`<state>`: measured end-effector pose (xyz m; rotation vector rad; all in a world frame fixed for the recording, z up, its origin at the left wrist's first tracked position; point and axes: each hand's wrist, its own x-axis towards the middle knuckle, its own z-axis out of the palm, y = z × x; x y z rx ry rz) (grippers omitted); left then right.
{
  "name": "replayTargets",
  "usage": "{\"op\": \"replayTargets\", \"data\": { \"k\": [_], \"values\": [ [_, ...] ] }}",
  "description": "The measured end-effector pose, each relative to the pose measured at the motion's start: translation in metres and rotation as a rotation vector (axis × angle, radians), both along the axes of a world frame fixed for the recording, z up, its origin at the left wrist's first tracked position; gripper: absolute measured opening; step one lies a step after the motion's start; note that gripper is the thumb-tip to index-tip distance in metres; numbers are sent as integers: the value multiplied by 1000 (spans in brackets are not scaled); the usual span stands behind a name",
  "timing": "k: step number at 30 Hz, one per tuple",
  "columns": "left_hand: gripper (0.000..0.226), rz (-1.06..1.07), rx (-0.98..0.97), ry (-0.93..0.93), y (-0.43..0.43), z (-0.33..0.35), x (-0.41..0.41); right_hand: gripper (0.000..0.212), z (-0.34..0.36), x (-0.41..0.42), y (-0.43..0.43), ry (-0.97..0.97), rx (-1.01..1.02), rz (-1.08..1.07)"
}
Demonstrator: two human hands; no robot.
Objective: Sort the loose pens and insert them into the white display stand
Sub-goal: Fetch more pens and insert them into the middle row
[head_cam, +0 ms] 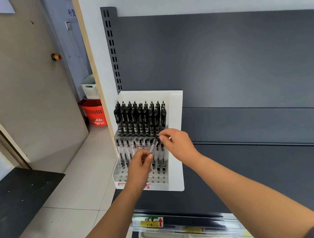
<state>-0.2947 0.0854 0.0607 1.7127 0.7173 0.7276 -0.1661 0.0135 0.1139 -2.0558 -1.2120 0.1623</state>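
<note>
Stand [177, 112] sat at the left end of the shelf [258, 165]; back rows full of black pens [140, 119]; front tiers part filled, with free holes [121, 173] at the front left. I held one pen [153, 145] aslant above the front tiers; left hand [139, 164] pinched its lower end; right hand [177, 144] pinched its upper end between thumb and forefinger. Which end was the tip I could not tell. Step judged: seating this pen. Done well, it called for turning it upright, tip down; matching it to its like row; centring over a free hole; freeing the left hand first; pressing home gently, clear of neighbours.
</note>
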Motion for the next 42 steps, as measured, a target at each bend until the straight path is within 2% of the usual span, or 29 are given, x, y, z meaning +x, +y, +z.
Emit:
{"op": "replayTargets", "data": {
  "k": [2,6,10,12,16,20,25,30,35,42],
  "values": [
    [14,-8,21,-6,-1,2,1,22,5,-3,-1,182,85,46],
    [15,-23,81,-1,-5,5,1,9,12,-4,-4,397,170,116],
    [18,-14,103,-6,-9,11,0,6,16,-3,-4,630,208,125],
    [14,23,112,-1,-11,16,-1,7,17,-2,-4,572,203,127],
    [16,145,150,1,-11,21,-8,11,19,2,-1,210,199,94],
    [17,171,268,123,-4,24,-14,12,13,0,4,0,164,98],
    [21,131,580,386,16,26,-17,17,3,-6,13,-79,98,90],
    [26,103,856,503,36,29,-14,19,8,-10,20,-184,68,67],
    [29,90,972,484,47,28,-9,19,7,-14,20,-190,6,8],
    [30,27,1012,474,51,21,-3,20,2,-21,15,-182,-10,-72]
  ]
}}
